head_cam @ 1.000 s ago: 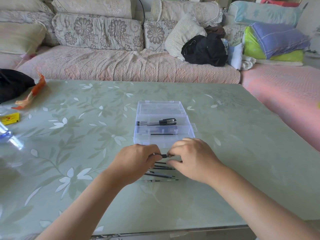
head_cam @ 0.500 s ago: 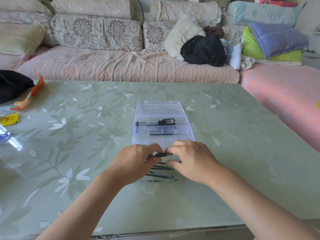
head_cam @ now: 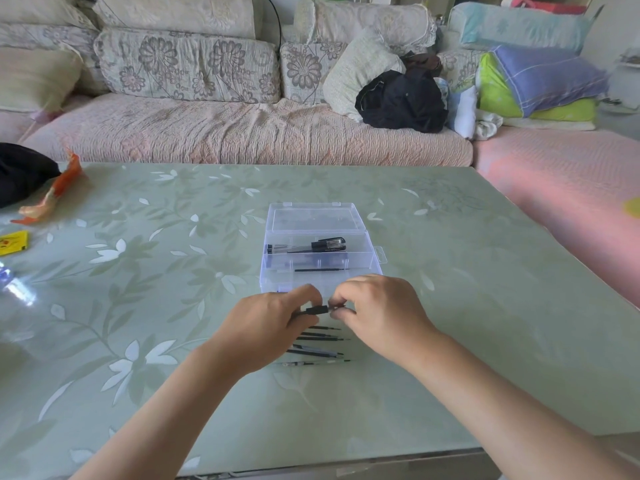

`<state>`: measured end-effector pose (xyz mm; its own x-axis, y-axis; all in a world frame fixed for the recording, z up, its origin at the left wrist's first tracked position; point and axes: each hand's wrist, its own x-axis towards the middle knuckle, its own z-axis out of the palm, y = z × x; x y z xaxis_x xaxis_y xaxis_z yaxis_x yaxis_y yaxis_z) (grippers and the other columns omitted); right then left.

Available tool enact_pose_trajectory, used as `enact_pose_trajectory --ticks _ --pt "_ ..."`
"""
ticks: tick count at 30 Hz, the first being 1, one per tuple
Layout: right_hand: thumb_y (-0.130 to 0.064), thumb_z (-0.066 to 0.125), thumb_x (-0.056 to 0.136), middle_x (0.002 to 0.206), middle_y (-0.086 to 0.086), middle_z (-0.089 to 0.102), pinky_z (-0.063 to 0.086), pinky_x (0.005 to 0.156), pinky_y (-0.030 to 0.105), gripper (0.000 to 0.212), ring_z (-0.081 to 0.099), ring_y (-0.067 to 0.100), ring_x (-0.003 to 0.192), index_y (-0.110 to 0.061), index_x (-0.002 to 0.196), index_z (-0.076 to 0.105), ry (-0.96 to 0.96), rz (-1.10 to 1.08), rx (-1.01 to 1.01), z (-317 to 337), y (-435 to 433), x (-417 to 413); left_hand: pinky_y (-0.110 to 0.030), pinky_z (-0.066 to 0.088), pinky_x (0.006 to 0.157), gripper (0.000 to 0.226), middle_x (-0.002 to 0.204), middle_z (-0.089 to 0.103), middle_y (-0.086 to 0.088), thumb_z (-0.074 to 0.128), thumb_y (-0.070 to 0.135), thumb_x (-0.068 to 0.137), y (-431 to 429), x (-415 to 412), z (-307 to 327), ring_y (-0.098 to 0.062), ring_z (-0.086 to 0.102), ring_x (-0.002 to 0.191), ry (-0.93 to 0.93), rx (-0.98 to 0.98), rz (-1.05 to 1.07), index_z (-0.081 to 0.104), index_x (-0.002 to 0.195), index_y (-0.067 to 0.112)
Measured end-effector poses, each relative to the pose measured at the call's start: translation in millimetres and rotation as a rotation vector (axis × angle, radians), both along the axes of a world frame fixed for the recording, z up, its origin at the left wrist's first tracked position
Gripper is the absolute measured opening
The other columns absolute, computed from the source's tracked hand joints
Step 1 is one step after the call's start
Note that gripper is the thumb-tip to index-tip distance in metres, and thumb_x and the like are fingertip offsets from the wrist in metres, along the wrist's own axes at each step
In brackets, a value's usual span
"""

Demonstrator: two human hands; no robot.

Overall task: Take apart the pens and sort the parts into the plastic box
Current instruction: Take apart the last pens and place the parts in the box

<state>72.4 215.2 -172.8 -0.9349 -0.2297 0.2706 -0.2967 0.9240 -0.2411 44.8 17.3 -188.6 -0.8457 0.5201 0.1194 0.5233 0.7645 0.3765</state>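
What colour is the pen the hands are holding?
Black. The pen, held between the left hand and right hand, shows best in the head view.

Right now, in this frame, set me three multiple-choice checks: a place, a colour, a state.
1. Where is the capped pen relative to the plastic box? A outside it; B in its compartment next to the lid; C on top of the lid.
2. The packet at the table's left edge is: A yellow; B blue; C white.
3. The lid is: A shut; B laid open flat; C standing upright.
B: it lies in the row beside the lid. A: plainly yellow. B: it lies flat behind the compartments.
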Motion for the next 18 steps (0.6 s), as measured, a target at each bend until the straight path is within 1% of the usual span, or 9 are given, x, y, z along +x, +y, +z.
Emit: enact_pose_trajectory --ticks 2,4,5,7,8,11,13,15,18 --pt "-0.033 0.069 0.083 0.086 -0.014 0.07 0.048 0.068 0.03 0.004 0.061 0.011 0.085 -0.029 0.085 0.07 0.019 -0.012 -0.016 0 1 -1 -0.023 0.033 0.053 0.01 0.062 0.053 0.012 0.042 0.044 0.099 0 -1 0 -0.007 0.048 0.057 -0.014 0.0 0.018 0.051 0.104 0.039" --pt "-0.034 0.069 0.083 0.086 -0.014 0.07 0.048 0.069 0.03 0.005 0.061 0.01 0.085 -0.029 0.085 0.07 0.027 -0.013 -0.025 0 3 -2 -0.027 0.043 0.061 0.018 0.076 0.061 0.011 0.037 0.043 0.101 -3 -2 -1 -0.011 0.054 0.068 -0.065 -0.003 0.04 0.054 0.101 0.039" --pt "-0.035 0.067 0.085 0.087 -0.014 0.07 0.049 0.069 0.03 0.007 0.061 0.01 0.086 -0.029 0.087 0.07 0.024 -0.004 -0.023 0 3 -2 -0.029 0.045 0.067 0.02 0.083 0.064 0.011 0.035 0.043 0.101 -4 -3 -2 -0.012 0.056 0.074 -0.09 -0.009 0.048 0.055 0.1 0.039" --pt "-0.039 0.062 0.088 0.088 -0.015 0.069 0.049 0.071 0.031 0.011 0.06 0.008 0.087 -0.032 0.089 0.069 0.008 0.024 -0.011 0 3 -2 -0.031 0.048 0.072 0.022 0.087 0.064 0.013 0.034 0.044 0.101 -7 -3 -2 -0.013 0.056 0.077 -0.114 -0.01 0.052 0.056 0.1 0.039" --pt "-0.04 0.059 0.09 0.088 -0.015 0.068 0.049 0.071 0.031 0.012 0.059 0.008 0.087 -0.033 0.09 0.069 0.0 0.035 -0.004 0 3 -1 -0.03 0.047 0.071 0.022 0.085 0.063 0.014 0.035 0.044 0.101 -7 -3 -1 -0.012 0.055 0.076 -0.113 -0.007 0.048 0.057 0.1 0.039" --pt "-0.038 0.056 0.091 0.088 -0.014 0.067 0.048 0.068 0.03 0.014 0.058 0.007 0.084 -0.033 0.091 0.068 -0.011 0.047 0.005 -1 4 -1 -0.024 0.039 0.059 0.017 0.072 0.057 0.014 0.043 0.046 0.098 -7 -3 3 -0.007 0.051 0.066 -0.092 -0.014 0.045 0.058 0.098 0.038" --pt "-0.037 0.056 0.09 0.087 -0.014 0.065 0.047 0.066 0.029 0.012 0.057 0.007 0.081 -0.032 0.09 0.068 -0.018 0.036 0.001 -1 7 -2 -0.021 0.037 0.056 0.012 0.075 0.058 0.012 0.05 0.047 0.094 -12 -5 7 -0.005 0.051 0.063 -0.082 -0.029 0.054 0.058 0.096 0.038" --pt "-0.036 0.055 0.09 0.088 -0.015 0.064 0.046 0.067 0.027 0.012 0.055 0.005 0.079 -0.032 0.09 0.067 -0.036 0.009 -0.002 1 11 -3 -0.021 0.039 0.058 0.008 0.079 0.059 0.011 0.054 0.046 0.093 -21 -10 10 -0.005 0.052 0.065 -0.095 -0.035 0.085 0.059 0.096 0.041" --pt "-0.036 0.054 0.091 0.089 -0.015 0.063 0.043 0.066 0.025 0.012 0.053 0.005 0.077 -0.032 0.089 0.065 -0.062 -0.046 0.004 6 22 -7 -0.017 0.04 0.06 0.007 0.084 0.059 0.016 0.055 0.047 0.093 -42 -19 14 0.001 0.053 0.068 -0.109 -0.048 0.136 0.061 0.096 0.044"
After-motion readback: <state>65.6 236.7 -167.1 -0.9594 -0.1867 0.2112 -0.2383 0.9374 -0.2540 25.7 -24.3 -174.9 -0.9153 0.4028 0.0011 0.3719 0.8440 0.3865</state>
